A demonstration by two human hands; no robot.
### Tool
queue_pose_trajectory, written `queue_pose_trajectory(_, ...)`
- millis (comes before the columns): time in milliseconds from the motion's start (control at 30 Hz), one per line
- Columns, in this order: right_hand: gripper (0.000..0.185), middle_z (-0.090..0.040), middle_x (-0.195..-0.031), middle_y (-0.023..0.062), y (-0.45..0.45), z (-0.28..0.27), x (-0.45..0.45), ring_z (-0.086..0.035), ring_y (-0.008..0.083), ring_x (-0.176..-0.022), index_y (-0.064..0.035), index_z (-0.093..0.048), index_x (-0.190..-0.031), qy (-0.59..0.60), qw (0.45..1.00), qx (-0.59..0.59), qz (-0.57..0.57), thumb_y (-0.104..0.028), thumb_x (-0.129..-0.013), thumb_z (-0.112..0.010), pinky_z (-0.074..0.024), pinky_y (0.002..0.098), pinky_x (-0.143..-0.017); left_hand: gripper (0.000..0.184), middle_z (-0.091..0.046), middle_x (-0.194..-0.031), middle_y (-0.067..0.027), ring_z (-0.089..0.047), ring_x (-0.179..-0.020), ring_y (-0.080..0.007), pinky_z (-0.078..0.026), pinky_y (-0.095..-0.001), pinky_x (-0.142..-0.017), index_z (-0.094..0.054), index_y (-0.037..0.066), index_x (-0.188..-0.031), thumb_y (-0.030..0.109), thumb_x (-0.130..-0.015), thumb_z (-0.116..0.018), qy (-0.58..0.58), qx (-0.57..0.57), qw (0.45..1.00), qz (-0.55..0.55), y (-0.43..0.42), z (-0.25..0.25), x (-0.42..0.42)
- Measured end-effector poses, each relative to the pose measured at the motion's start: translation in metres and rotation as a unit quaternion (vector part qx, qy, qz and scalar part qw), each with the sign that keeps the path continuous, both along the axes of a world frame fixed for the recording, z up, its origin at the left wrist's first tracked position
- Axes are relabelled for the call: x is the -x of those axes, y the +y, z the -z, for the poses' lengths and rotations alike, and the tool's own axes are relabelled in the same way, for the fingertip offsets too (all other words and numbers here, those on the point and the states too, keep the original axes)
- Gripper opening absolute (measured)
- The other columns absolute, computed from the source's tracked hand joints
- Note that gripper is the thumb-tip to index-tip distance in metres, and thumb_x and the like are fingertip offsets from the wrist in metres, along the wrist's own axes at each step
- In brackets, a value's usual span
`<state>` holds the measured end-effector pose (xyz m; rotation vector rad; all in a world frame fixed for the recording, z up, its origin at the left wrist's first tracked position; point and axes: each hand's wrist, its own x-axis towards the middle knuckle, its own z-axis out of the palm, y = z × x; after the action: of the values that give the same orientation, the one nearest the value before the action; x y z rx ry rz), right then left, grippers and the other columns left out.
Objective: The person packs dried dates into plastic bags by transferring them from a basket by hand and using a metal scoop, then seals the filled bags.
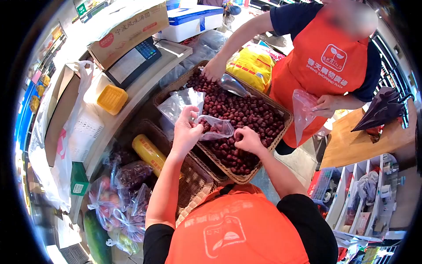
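A wicker basket in front of me is heaped with dark red dates. My left hand is closed on the edge of a clear plastic bag, which lies over the basket with some dates inside. Low in the heap, my right hand has its fingers curled together at the dates, and a dark date shows by the fingertips. A metal scoop rests among the dates on the far side, partly hidden.
Across the basket, a co-worker in a red apron reaches one hand into the dates and holds a clear bag in the other. A scale and a yellow tray stand on the left counter. Below are a yellow roll and bagged produce.
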<state>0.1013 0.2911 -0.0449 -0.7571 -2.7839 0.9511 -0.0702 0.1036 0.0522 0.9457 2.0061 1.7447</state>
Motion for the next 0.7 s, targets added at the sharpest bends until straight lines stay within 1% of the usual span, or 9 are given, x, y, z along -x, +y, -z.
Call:
queue_pose_trajectory(100, 0.019, -0.056, -0.077, 0.0019, 0.013, -0.026, 0.000, -0.056, 0.0151, -0.075, -0.0096, -0.061, -0.084, 0.152, 0.962, 0.226, 0.016, -0.012, -0.066, -0.066, -0.0474, 0.0298, -0.070, 0.028, -0.051, -0.100, -0.0066, -0.052, -0.068, -0.0144, -0.045, -0.0271, -0.063, -0.057, 0.006, -0.094, -0.008, -0.070, -0.052, 0.071, -0.018, 0.997, 0.029, -0.001, 0.010, 0.006)
queue_pose_trajectory(133, 0.017, -0.052, -0.074, -0.0031, 0.003, -0.064, -0.003, -0.050, 0.0078, -0.066, -0.0078, -0.059, -0.083, 0.119, 0.934, 0.329, 0.078, -0.007, -0.067, -0.066, -0.0433, 0.0238, -0.058, 0.027, -0.053, -0.101, -0.0080, -0.055, -0.070, -0.0168, -0.045, -0.0279, -0.065, -0.058, 0.006, -0.093, -0.008, -0.071, -0.051, 0.120, -0.015, 0.992, 0.038, 0.000, 0.011, 0.007)
queue_pose_trajectory(167, 0.020, -0.054, -0.072, -0.0006, 0.003, -0.073, -0.004, -0.046, 0.0042, -0.047, -0.0077, -0.058, -0.086, 0.145, 0.898, 0.407, 0.087, 0.001, -0.068, -0.063, -0.0374, 0.0198, -0.042, 0.026, -0.054, -0.102, -0.0093, -0.057, -0.072, -0.0192, -0.046, -0.0287, -0.066, -0.060, 0.006, -0.092, -0.008, -0.071, -0.051, 0.167, -0.013, 0.985, 0.047, 0.001, 0.012, 0.007)
queue_pose_trajectory(300, 0.026, -0.056, -0.073, 0.0008, -0.017, -0.117, 0.008, -0.050, 0.0073, -0.049, -0.0073, -0.059, -0.092, 0.167, 0.822, 0.544, 0.002, 0.002, -0.068, -0.062, -0.0408, 0.0207, -0.041, 0.031, -0.056, -0.112, -0.0177, -0.062, -0.089, -0.0300, -0.048, -0.0335, -0.078, -0.064, 0.004, -0.099, -0.007, -0.073, -0.050, 0.233, 0.050, 0.970, 0.045, 0.004, 0.005, -0.004)
queue_pose_trajectory(367, 0.026, -0.054, -0.071, 0.0002, -0.034, -0.131, 0.023, -0.050, 0.0072, -0.050, -0.0073, -0.058, -0.094, 0.128, 0.842, 0.524, -0.015, 0.001, -0.069, -0.061, -0.0386, 0.0209, -0.040, 0.035, -0.056, -0.115, -0.0208, -0.062, -0.094, -0.0329, -0.048, -0.0353, -0.083, -0.063, 0.002, -0.106, -0.006, -0.074, -0.050, 0.283, 0.069, 0.956, 0.028, 0.008, -0.002, -0.011)
queue_pose_trajectory(400, 0.025, -0.054, -0.070, 0.0001, -0.036, -0.127, 0.032, -0.050, 0.0072, -0.050, -0.0074, -0.058, -0.093, 0.125, 0.844, 0.522, -0.019, 0.000, -0.070, -0.061, -0.0378, 0.0208, -0.039, 0.040, -0.052, -0.120, -0.0207, -0.062, -0.093, -0.0322, -0.048, -0.0368, -0.085, -0.057, -0.006, -0.112, -0.005, -0.072, -0.053, 0.291, 0.086, 0.952, 0.034, 0.009, 0.005, -0.009)
queue_pose_trajectory(500, 0.021, -0.055, -0.068, -0.0005, -0.038, -0.116, 0.058, -0.050, 0.0079, -0.049, -0.0083, -0.057, -0.092, 0.159, 0.848, 0.506, 0.014, -0.001, -0.073, -0.062, -0.0381, 0.0213, -0.040, 0.051, -0.047, -0.127, -0.0203, -0.062, -0.096, -0.0329, -0.048, -0.0371, -0.086, -0.051, -0.011, -0.118, -0.002, -0.068, -0.057, 0.218, 0.119, 0.966, 0.075, 0.005, -0.010, -0.018)
queue_pose_trajectory(533, 0.020, -0.055, -0.069, -0.0003, -0.037, -0.112, 0.065, -0.051, 0.0080, -0.049, -0.0084, -0.057, -0.092, 0.186, 0.834, 0.518, 0.044, -0.001, -0.074, -0.062, -0.0388, 0.0217, -0.041, 0.063, -0.041, -0.133, -0.0204, -0.055, -0.110, -0.0342, -0.044, -0.0364, -0.094, -0.045, -0.012, -0.124, 0.000, -0.064, -0.061, 0.207, 0.155, 0.961, 0.096, 0.006, -0.008, -0.016)
queue_pose_trajectory(700, 0.024, -0.056, -0.076, 0.0036, -0.050, -0.097, 0.094, -0.057, 0.0125, -0.063, -0.0092, -0.055, -0.097, 0.343, 0.719, 0.579, 0.175, 0.001, -0.077, -0.063, -0.0461, 0.0255, -0.050, 0.072, -0.036, -0.136, -0.0230, -0.040, -0.127, -0.0350, -0.034, -0.0345, -0.106, -0.041, -0.012, -0.128, 0.002, -0.062, -0.065, 0.120, 0.122, 0.982, 0.083, 0.016, 0.001, -0.012)
